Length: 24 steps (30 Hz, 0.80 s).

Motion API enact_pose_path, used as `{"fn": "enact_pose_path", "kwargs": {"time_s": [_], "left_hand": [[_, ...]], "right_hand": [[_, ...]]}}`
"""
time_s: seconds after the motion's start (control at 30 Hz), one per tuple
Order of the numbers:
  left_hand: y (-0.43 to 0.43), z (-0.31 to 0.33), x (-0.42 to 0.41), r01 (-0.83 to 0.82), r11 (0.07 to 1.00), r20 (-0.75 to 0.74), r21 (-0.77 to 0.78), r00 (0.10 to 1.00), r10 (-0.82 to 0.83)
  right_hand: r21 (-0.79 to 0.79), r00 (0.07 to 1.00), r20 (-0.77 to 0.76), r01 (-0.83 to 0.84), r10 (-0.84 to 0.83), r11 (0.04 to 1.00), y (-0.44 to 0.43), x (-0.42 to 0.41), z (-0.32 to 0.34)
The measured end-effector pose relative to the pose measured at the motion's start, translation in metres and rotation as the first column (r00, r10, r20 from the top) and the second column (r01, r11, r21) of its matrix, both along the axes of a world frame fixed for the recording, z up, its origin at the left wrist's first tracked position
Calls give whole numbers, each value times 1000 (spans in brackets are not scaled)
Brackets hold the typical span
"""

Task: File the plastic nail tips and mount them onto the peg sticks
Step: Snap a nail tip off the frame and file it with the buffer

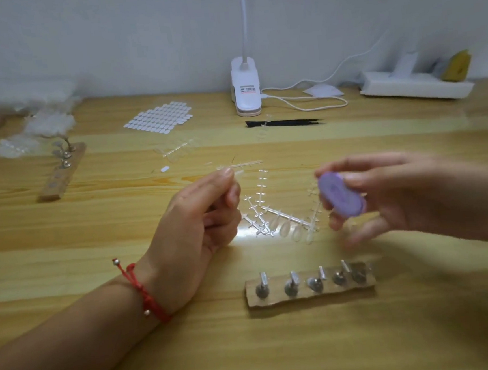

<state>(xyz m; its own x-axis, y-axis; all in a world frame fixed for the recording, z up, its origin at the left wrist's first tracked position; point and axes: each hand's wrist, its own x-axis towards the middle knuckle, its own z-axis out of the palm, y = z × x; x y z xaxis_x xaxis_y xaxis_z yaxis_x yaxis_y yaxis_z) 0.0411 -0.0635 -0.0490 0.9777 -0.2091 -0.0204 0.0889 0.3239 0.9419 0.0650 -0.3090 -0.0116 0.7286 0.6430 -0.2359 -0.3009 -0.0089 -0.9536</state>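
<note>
Head view. We see the left forearm enter from 8 o'clock, with a red cord bracelet (142, 288) on the wrist. The left hand (207, 214) is turned thumb-side up. Its thumb and index fingertip are pinched together on a small clear nail tip (238, 173), which points toward 2 o'clock. The other fingers are curled in to the palm.

The right hand (391, 198) enters from 3 o'clock and is motion-blurred. Its fingers and thumb are wrapped round a purple oval file (341, 194), whose flat face is tilted toward the left hand. The file and the nail tip are apart, not touching.

Between the two hands, on the desk (64, 230), lie clear sprue strips (281, 220). A few nail tips remain attached at their 6 o'clock end.

At 6 o'clock of the strips, a wooden block (311, 292) carries a row of peg sticks (290, 285). We cannot tell whether any of them bears a tip.

At 10 o'clock of the left hand lies a second wooden block (59, 177) with pegs. Toward 12 o'clock we find a sheet of white tabs (160, 117), black tweezers (284, 121) and a white clip lamp base (245, 90).
</note>
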Motion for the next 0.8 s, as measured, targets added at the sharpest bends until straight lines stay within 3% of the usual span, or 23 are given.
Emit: {"fn": "enact_pose_path", "kwargs": {"time_s": [0.07,0.23,0.33,0.4,0.43,0.47,0.5,0.53,0.57,0.6,0.63,0.67,0.7,0.73,0.8], "left_hand": [[0,1,0,-10,1000,-6,-4,1000,10],[1,1,0,-23,999,-27,-34,999,22],[3,0,2,-30,997,-50,-70,998,27],[3,0,3,-30,996,-53,-85,998,25],[3,-1,3,-29,996,-50,-86,998,24],[3,0,3,-28,996,-45,-85,999,24],[3,-1,3,-29,996,-42,-83,999,26],[3,-1,3,-30,996,-40,-80,999,27],[2,-1,3,-29,997,-39,-77,999,26],[2,-1,3,-28,997,-40,-75,999,25],[2,-1,3,-25,997,-39,-74,999,22],[2,-1,3,-22,997,-37,-72,999,20],[2,-2,3,-20,997,-33,-68,999,18],[2,-2,2,-19,998,-31,-62,999,17],[2,-1,2,-22,998,-38,-60,999,20]], "right_hand": [[4,995,-84,-53,53,999,10,3,-7],[79,980,9,198,-199,977,21,18,-7],[153,999,37,-16,10,988,2,16,3],[336,987,-62,-118,147,935,-21,8,1],[277,988,-31,-140,154,951,-32,8,-4],[1,976,144,-165,163,986,-42,5,-8],[-285,945,282,-83,166,955,-46,5,-12],[-445,939,277,-64,205,893,-52,4,-15],[-514,952,225,-65,208,855,-61,4,-24],[-543,935,269,-52,233,838,-65,1,-34],[-473,917,324,-54,230,879,-66,-9,-46],[-526,815,488,-13,314,850,-70,-22,-59],[-592,782,513,25,353,805,-68,-44,-62],[-669,668,582,69,463,740,-45,-51,-52],[-551,702,536,-130,468,825,-11,-62,-41]]}}
